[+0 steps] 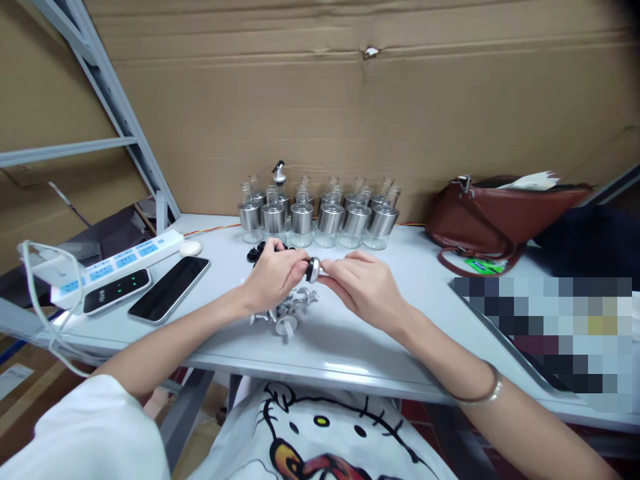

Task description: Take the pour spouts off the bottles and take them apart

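My left hand (274,273) and my right hand (363,283) meet above the white table (350,347), both pinching a small silver-and-black spout cap (313,269) between their fingertips. Under my hands lies a small pile of silver spout parts (290,312). A few black rubber stoppers (255,254) lie just behind my left hand. Two rows of small glass bottles with steel bands (320,217) stand at the back of the table; one bottle at the rear carries a fitted pourer (279,175).
Two phones (169,288) and a white-and-blue power strip (120,260) lie at the left, with a white cable (37,293) looping off the edge. A brown leather bag (495,217) sits at the right. Cardboard (350,100) lines the wall behind.
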Demonstrator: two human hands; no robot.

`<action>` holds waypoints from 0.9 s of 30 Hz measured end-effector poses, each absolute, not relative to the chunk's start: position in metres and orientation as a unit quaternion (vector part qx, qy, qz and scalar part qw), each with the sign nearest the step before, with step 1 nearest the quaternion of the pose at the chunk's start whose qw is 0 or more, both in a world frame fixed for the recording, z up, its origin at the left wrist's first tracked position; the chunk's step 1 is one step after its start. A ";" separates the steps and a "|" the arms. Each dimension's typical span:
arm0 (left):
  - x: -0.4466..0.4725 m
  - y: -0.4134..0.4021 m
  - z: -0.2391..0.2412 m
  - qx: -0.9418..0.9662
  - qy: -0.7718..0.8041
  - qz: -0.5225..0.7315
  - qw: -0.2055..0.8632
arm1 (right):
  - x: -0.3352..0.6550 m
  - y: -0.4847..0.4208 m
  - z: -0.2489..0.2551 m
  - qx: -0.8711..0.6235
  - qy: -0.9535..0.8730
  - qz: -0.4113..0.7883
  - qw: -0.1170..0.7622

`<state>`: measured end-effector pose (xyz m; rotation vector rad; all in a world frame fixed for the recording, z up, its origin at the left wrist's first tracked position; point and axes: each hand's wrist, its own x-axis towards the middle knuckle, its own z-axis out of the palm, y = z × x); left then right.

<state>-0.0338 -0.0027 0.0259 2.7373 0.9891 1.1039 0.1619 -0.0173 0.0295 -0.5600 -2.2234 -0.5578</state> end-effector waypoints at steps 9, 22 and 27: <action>-0.028 -0.011 0.039 0.771 0.335 0.265 0.472 | 0.179 -0.012 0.038 -0.251 -0.890 -0.220 0.311; -0.061 0.028 0.036 0.799 0.451 0.396 -0.037 | 0.168 -0.004 0.018 -0.359 -0.743 0.309 0.473; -0.082 0.048 0.036 0.809 0.509 0.281 -0.088 | 0.169 -0.002 0.020 -0.352 -0.727 0.281 0.519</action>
